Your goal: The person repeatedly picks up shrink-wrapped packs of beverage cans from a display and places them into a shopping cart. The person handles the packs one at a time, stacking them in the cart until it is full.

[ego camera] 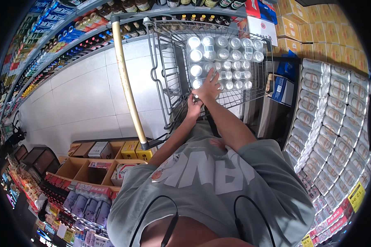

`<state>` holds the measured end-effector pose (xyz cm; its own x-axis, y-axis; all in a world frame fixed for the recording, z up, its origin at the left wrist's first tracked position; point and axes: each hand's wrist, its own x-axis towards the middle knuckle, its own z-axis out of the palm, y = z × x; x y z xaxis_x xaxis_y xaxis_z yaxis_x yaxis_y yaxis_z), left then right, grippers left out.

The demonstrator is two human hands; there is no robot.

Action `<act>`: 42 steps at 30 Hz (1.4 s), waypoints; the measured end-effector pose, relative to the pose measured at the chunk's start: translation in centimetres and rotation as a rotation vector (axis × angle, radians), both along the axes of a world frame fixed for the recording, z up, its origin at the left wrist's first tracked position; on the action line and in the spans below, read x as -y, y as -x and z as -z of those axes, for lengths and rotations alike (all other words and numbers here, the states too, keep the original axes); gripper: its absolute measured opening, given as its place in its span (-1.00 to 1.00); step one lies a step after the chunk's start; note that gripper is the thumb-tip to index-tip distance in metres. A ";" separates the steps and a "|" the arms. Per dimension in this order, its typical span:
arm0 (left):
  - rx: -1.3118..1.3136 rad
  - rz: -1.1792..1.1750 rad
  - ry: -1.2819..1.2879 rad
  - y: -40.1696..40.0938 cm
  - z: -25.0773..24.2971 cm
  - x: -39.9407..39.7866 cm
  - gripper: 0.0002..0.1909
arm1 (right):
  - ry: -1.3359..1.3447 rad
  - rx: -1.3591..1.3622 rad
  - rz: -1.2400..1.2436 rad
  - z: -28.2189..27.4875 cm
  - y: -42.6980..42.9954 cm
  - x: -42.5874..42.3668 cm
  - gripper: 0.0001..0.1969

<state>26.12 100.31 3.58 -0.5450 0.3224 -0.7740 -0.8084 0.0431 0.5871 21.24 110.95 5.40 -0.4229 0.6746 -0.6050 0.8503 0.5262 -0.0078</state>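
Observation:
Shrink-wrapped packs of silver-topped cans [223,54] fill much of a wire shopping cart [165,69] before me. My right hand [208,86] lies over the near left part of the cans with its fingers spread apart, touching the tops. Just below it, my left hand [194,108] is at the near left corner of the cans, thumb and fingers around a small dark and silver edge. My right hand partly covers that spot, so the left hand's hold is unclear. Smaller cans [236,74] in wrap stand to the right of my right hand.
The cart's yellow handlebar [126,83] is to the left, above a tiled floor [80,89]. Shelves of bottles [130,29] run along the far side. Stacked can packs [327,123] and yellow cartons [321,40] stand at the right. A wooden divided display [89,173] is at lower left.

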 end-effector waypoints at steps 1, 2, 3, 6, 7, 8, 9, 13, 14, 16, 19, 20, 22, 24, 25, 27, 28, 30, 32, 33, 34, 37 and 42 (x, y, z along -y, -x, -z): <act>-0.003 -0.009 -0.027 0.2 -0.1 0.1 -0.21 | -0.017 -0.010 -0.002 0.1 0.0 0.0 0.44; 0.011 -0.001 -0.015 0.5 -0.3 0.4 -0.20 | -0.009 -0.009 0.009 0.2 -0.1 -0.1 0.43; 0.023 0.008 0.000 0.9 -0.3 0.9 -0.20 | 0.002 -0.012 0.021 0.0 0.1 -0.2 0.43; 0.009 0.044 0.030 1.6 -0.9 1.7 -0.17 | 0.017 -0.042 -0.016 -0.1 -0.4 -1.4 0.43; -0.003 0.066 0.040 1.6 -1.1 2.1 -0.15 | 0.021 -0.054 -0.032 0.0 -1.0 -1.7 0.43; -0.052 0.177 0.108 1.1 0.7 2.8 -0.15 | 0.002 -0.083 -0.067 0.1 -1.6 -2.1 0.42; -0.020 0.181 0.106 0.6 2.2 3.1 -0.16 | 0.016 -0.075 -0.115 -0.4 -1.8 -2.5 0.41; 0.218 0.102 -0.024 -0.7 3.5 2.5 -0.15 | 0.031 -0.095 -0.269 -2.4 -3.7 -4.5 0.34; 0.304 0.028 -0.077 -0.6 2.8 2.2 -0.14 | 0.029 -0.113 -0.304 -3.0 -4.0 -4.9 0.34; 0.439 -0.079 -0.165 -0.1 2.7 1.8 -0.11 | 0.004 -0.139 -0.405 -4.5 -4.6 -5.6 0.32; 0.673 -0.260 -0.258 0.6 1.5 1.0 -0.15 | -0.051 -0.108 -0.668 -6.4 -5.9 -6.5 0.34; 0.714 -0.290 -0.225 0.8 0.8 0.1 -0.18 | -0.069 -0.129 -0.786 -7.4 -6.8 -7.1 0.35; 0.756 -0.268 -0.400 0.9 0.0 -0.8 -0.19 | -0.177 -0.398 -0.996 -8.8 -9.7 -8.2 0.29; 0.717 -0.221 -0.568 0.1 -0.5 -2.0 -0.15 | -0.290 -0.512 -1.263 -11.8 -11.9 -9.2 0.11; 0.731 -0.183 -0.722 -1.1 -1.8 -2.4 -0.24 | -0.335 -0.653 -1.275 -12.0 -13.3 -9.4 0.00; 0.649 -0.130 -0.726 -4.1 -2.8 -3.3 -0.34 | -0.503 -0.533 -1.366 -13.6 -15.9 -10.1 -0.02; 0.606 -0.097 -0.710 -5.2 -4.2 -4.4 -0.36 | -0.509 -0.535 -1.337 -14.6 -17.3 -10.6 0.00; 0.525 -0.031 -0.679 -7.9 -7.7 -6.4 -0.40 | -0.519 -0.532 -1.278 -17.1 -20.8 -12.0 0.03; 0.507 0.072 -0.737 -9.3 -11.6 -8.7 -0.42 | -0.439 -0.385 -1.202 -22.4 -23.7 -13.6 0.09; 0.499 0.122 -0.764 -10.1 -13.7 -9.9 -0.44 | -0.395 -0.312 -1.162 -25.0 -25.3 -14.2 0.12; 0.500 0.132 -0.757 -11.1 -15.6 -11.2 -0.45 | -0.371 -0.314 -1.086 -26.5 -27.3 -15.0 0.30; 0.452 0.243 -0.744 -13.5 -19.8 -15.0 -0.46 | -0.563 -0.420 -0.998 -30.1 -32.6 -16.9 0.31; 0.479 0.305 -0.875 -18.2 -26.1 -21.9 -0.33 | -0.674 -0.288 -0.958 -37.8 -38.5 -21.6 0.31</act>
<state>44.34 122.25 29.67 -0.0439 0.9473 -0.3172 -0.9912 -0.0016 0.1322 59.78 132.56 43.17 -0.9862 0.1569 -0.0535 0.1245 0.9140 0.3862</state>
